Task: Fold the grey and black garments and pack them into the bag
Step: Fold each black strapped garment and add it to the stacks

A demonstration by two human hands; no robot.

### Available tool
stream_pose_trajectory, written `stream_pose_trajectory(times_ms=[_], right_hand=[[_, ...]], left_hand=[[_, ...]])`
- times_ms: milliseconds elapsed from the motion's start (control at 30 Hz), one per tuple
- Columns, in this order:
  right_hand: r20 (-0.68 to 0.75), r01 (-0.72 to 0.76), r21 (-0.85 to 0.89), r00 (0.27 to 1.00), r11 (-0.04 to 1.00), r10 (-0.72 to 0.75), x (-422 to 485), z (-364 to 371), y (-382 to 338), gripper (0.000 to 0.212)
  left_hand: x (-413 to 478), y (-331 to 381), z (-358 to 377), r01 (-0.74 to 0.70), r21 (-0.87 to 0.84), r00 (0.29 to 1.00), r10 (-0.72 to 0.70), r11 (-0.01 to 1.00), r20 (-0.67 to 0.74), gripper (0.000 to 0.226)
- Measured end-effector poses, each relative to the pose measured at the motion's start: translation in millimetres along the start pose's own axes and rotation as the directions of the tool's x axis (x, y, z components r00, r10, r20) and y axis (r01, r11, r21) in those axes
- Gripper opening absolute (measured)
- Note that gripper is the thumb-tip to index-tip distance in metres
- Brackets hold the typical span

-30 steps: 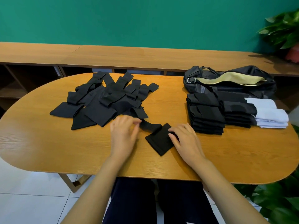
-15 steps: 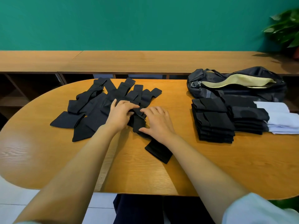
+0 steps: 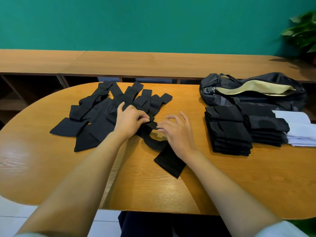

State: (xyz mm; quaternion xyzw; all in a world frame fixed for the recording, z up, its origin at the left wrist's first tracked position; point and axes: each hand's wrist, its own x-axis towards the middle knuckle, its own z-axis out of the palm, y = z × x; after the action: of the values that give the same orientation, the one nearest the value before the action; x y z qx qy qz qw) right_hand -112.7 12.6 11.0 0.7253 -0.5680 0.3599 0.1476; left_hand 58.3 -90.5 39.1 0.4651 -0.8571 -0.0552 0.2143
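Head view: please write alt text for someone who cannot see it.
The left hand and right hand pinch one end of a black sock on a wooden table, between a loose sock pile and folded stacks beside an open bag.

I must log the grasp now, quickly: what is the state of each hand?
Left hand: closed, pinching the far end of the black sock.
Right hand: closed, thumb and forefinger pinching the same sock.
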Motion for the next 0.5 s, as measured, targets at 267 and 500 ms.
stream_pose_trajectory(times_ms=[267, 500], right_hand=[[-0.001, 0.055, -0.123, 0.998, 0.991, -0.055, -9.8, -27.9, 16.6, 0.003], [-0.017, 0.068, -0.134, 0.997, 0.989, -0.071, -13.5, -32.7, 15.6, 0.006]], left_hand=[[2.1, 35.3, 20.9, 0.034, -0.063, 0.996, -0.039, 0.997, -0.076, 0.018], [1.0, 46.3, 27.5, 0.088, -0.07, 0.991, -0.095, 0.994, -0.097, 0.018]])
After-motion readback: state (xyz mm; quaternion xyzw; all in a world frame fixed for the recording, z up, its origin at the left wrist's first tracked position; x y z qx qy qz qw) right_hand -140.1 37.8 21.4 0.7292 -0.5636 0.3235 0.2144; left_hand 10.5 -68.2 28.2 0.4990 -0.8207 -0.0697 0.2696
